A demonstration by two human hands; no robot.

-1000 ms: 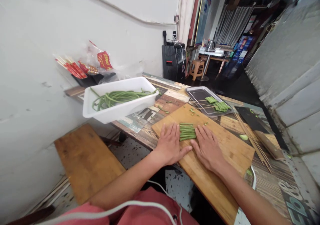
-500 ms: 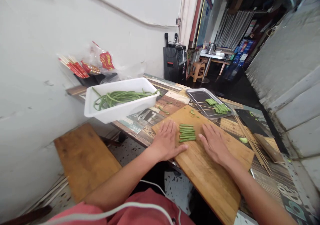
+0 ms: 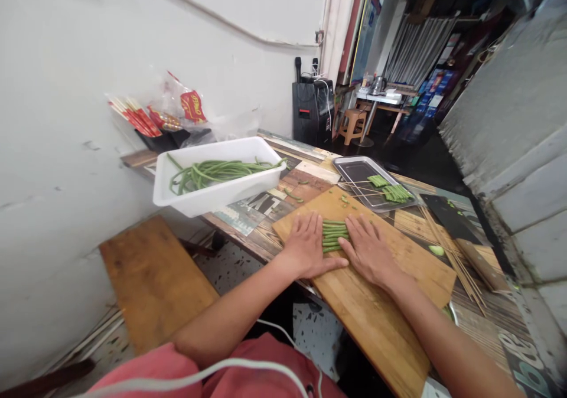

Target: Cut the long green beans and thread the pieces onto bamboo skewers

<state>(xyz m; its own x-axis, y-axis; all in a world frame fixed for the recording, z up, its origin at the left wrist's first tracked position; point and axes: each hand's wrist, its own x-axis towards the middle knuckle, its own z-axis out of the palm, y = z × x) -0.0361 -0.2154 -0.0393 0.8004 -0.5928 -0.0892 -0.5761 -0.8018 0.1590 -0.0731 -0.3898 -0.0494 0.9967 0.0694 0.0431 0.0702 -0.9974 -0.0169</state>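
Note:
Several cut green beans (image 3: pixel 334 236) lie side by side in a row on the wooden cutting board (image 3: pixel 372 333). My left hand (image 3: pixel 306 245) rests flat at their left ends, fingers stretched out and thumb reaching below the row. Against the right ends lies my right hand (image 3: pixel 368 250), open, its fingers covering part of the beans. Neither hand grips anything. Small bean scraps (image 3: pixel 344 199) sit on the board's far corner.
A white plastic tub (image 3: pixel 212 203) of long beans stands left. Behind the board, a metal tray (image 3: pixel 354 170) holds skewered beans (image 3: pixel 396 193). Loose bamboo skewers (image 3: pixel 456 262) and a cleaver (image 3: pixel 452 218) lie right. A wooden bench (image 3: pixel 155 280) is lower left.
Both hands have closed in on the bean row. My left hand moved right to the left ends, and my right hand moved left onto the right ends.

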